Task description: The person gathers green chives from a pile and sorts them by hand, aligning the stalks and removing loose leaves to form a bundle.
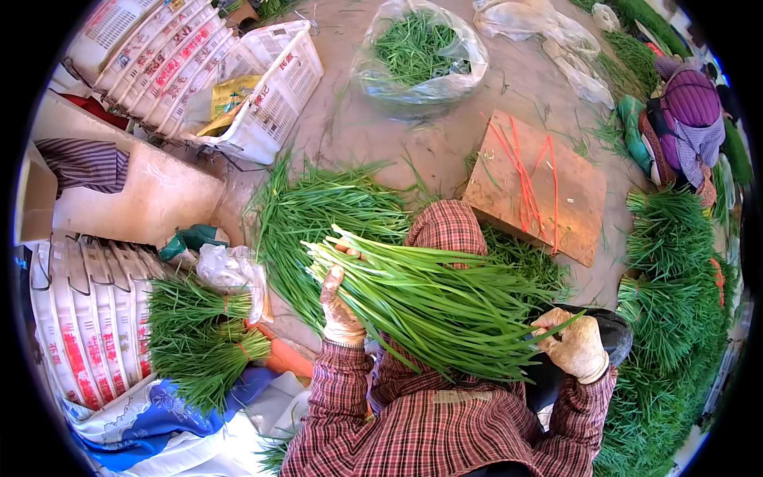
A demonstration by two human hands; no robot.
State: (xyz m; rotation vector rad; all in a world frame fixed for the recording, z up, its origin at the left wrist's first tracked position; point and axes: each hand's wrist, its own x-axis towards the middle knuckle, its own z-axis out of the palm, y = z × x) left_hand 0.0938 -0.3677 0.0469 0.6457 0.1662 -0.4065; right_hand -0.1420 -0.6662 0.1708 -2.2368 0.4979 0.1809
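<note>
A large loose bunch of long green stalks [429,298] lies across my lap, its pale ends to the left and its leaf tips to the right. My left hand [342,306] is closed around the pale end. At the leaf tips my right hand [574,346] pinches a leaf between thumb and fingers. Both hands wear pale, stained gloves. Beyond the bunch, a loose pile of the same stalks [298,215] spreads on the ground. Tied bundles [199,350] rest to my left.
Stacked white crates [274,95] stand at the upper left, more crates [87,334] at the left. A wooden board [540,191] with red strips lies ahead. Beyond is a plastic bag of greens [421,56]. Bundles [668,262] line the right side, near another person [687,111].
</note>
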